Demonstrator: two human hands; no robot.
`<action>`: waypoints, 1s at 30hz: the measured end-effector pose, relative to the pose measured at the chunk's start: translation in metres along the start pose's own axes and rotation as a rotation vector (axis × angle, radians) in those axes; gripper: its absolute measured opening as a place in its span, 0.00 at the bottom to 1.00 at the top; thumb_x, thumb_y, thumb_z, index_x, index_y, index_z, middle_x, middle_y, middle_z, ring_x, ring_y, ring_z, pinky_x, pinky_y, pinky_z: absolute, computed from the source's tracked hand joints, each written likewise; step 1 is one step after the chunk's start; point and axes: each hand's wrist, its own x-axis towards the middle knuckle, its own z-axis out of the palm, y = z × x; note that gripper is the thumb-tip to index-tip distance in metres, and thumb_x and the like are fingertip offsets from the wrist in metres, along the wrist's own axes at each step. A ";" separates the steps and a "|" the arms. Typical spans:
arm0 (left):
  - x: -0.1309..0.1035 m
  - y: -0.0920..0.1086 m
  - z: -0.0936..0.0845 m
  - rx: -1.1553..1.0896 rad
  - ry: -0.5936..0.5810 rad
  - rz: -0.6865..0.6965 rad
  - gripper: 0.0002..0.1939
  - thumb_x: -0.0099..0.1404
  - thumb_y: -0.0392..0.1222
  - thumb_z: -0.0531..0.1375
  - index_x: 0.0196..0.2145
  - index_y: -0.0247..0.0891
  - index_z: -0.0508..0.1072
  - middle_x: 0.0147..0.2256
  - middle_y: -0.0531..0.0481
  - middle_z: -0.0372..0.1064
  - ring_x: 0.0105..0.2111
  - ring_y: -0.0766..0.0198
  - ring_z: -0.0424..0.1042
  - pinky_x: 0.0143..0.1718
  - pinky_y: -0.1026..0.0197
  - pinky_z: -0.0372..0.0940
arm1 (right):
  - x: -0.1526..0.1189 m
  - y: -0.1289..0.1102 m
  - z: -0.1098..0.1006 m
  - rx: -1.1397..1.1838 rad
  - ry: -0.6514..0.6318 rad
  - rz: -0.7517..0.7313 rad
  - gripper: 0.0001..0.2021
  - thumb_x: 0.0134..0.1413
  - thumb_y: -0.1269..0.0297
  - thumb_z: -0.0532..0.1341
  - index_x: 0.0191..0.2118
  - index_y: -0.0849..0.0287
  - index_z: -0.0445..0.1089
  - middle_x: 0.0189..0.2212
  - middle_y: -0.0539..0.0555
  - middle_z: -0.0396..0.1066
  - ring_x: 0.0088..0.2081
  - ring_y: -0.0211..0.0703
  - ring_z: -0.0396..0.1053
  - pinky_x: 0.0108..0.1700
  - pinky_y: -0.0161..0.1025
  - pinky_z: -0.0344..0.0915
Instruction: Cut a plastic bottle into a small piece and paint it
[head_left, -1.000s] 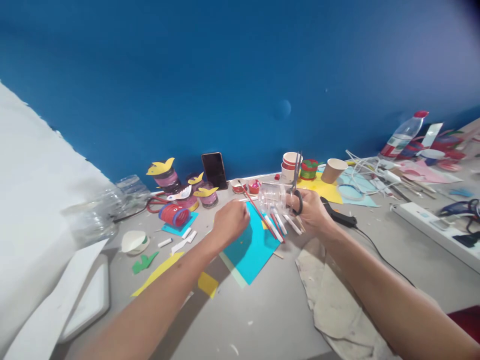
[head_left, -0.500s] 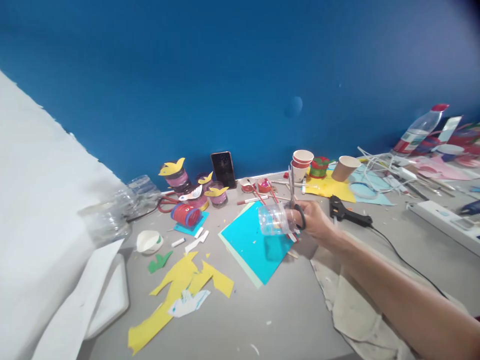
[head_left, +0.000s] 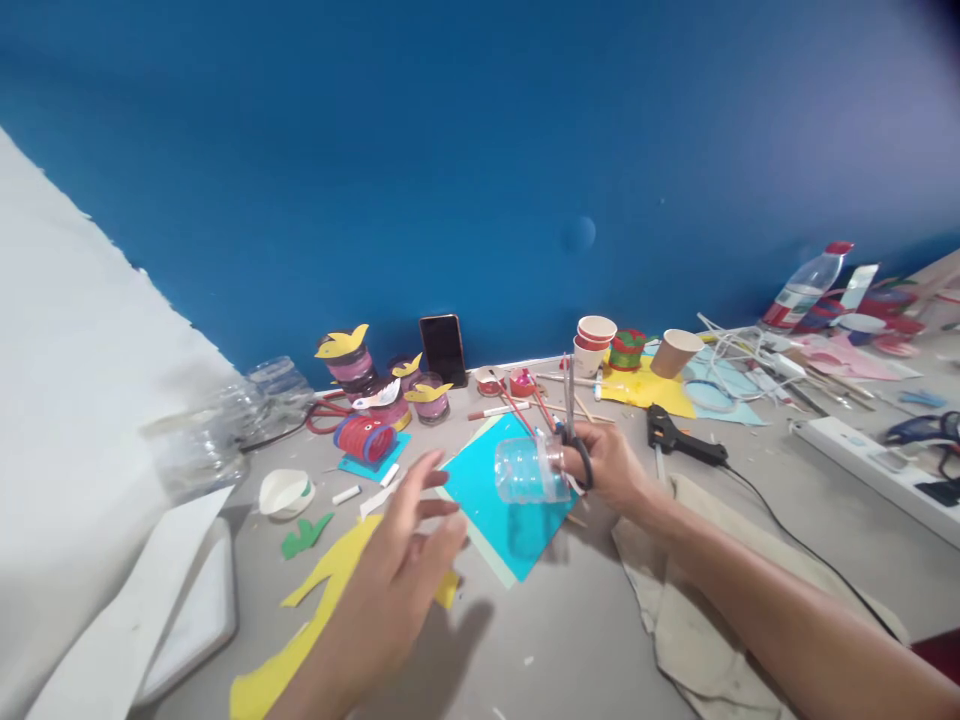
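My right hand (head_left: pixel 604 470) has its fingers through the black handles of the scissors (head_left: pixel 570 410), whose blades point up. The same hand holds a clear plastic cup piece (head_left: pixel 525 470) on its side, above a blue paper sheet (head_left: pixel 480 475). My left hand (head_left: pixel 405 560) is raised over the yellow paper scraps (head_left: pixel 277 665), left of the plastic piece. Its fingers are apart and nothing is in them.
A black glue gun (head_left: pixel 686 440) and beige cloth (head_left: pixel 697 600) lie at the right, near a white power strip (head_left: pixel 877 475). Paper cups (head_left: pixel 596 340) and a phone (head_left: pixel 444 350) stand by the wall. Decorated jars (head_left: pixel 349 365) are back left.
My left hand has come into view from below and reaches over the yellow scraps. The view has shifted slightly; my right hand still holds the scissors and plastic piece.
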 end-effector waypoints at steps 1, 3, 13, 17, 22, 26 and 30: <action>0.015 -0.002 0.014 0.000 -0.030 -0.069 0.33 0.67 0.59 0.66 0.65 0.47 0.69 0.58 0.39 0.69 0.50 0.50 0.76 0.40 0.57 0.74 | -0.002 0.000 0.001 -0.012 -0.002 -0.008 0.14 0.42 0.53 0.67 0.23 0.59 0.69 0.18 0.48 0.62 0.23 0.36 0.56 0.24 0.34 0.54; 0.039 -0.006 0.038 -0.148 -0.181 -0.176 0.35 0.67 0.64 0.63 0.64 0.44 0.68 0.55 0.38 0.71 0.47 0.50 0.77 0.39 0.54 0.75 | -0.003 0.000 0.002 -0.027 -0.005 -0.022 0.15 0.42 0.53 0.67 0.22 0.59 0.68 0.18 0.48 0.61 0.24 0.36 0.56 0.25 0.34 0.53; 0.066 -0.020 0.050 -0.608 -0.213 -0.097 0.29 0.56 0.45 0.76 0.53 0.44 0.74 0.49 0.46 0.79 0.45 0.55 0.80 0.47 0.56 0.72 | 0.010 0.012 -0.007 0.015 -0.086 0.093 0.21 0.44 0.44 0.72 0.27 0.60 0.73 0.21 0.49 0.65 0.24 0.37 0.57 0.25 0.35 0.53; 0.069 -0.033 0.048 -0.642 -0.234 -0.107 0.31 0.56 0.44 0.75 0.55 0.44 0.72 0.48 0.45 0.79 0.44 0.55 0.80 0.46 0.55 0.72 | 0.011 0.018 -0.005 0.060 -0.195 0.136 0.25 0.47 0.40 0.70 0.25 0.62 0.74 0.19 0.50 0.65 0.23 0.36 0.57 0.24 0.36 0.51; 0.067 -0.041 0.048 -0.614 -0.295 -0.132 0.30 0.54 0.43 0.76 0.54 0.42 0.76 0.46 0.45 0.79 0.42 0.55 0.80 0.45 0.56 0.73 | 0.007 0.017 -0.002 0.125 -0.198 0.149 0.21 0.43 0.46 0.73 0.25 0.61 0.72 0.20 0.49 0.65 0.23 0.35 0.56 0.25 0.35 0.52; 0.066 -0.040 0.045 -0.653 -0.349 -0.262 0.24 0.58 0.50 0.74 0.50 0.39 0.80 0.43 0.42 0.80 0.38 0.54 0.80 0.38 0.56 0.76 | 0.002 0.013 -0.007 0.122 -0.249 0.122 0.19 0.46 0.47 0.73 0.27 0.60 0.73 0.21 0.48 0.64 0.25 0.35 0.56 0.26 0.35 0.54; 0.065 -0.042 0.043 -0.713 -0.501 -0.317 0.28 0.59 0.55 0.72 0.53 0.38 0.80 0.41 0.41 0.80 0.33 0.53 0.81 0.30 0.58 0.75 | 0.000 0.008 -0.011 0.143 -0.294 0.125 0.23 0.47 0.42 0.72 0.27 0.59 0.71 0.21 0.48 0.63 0.25 0.35 0.56 0.25 0.35 0.52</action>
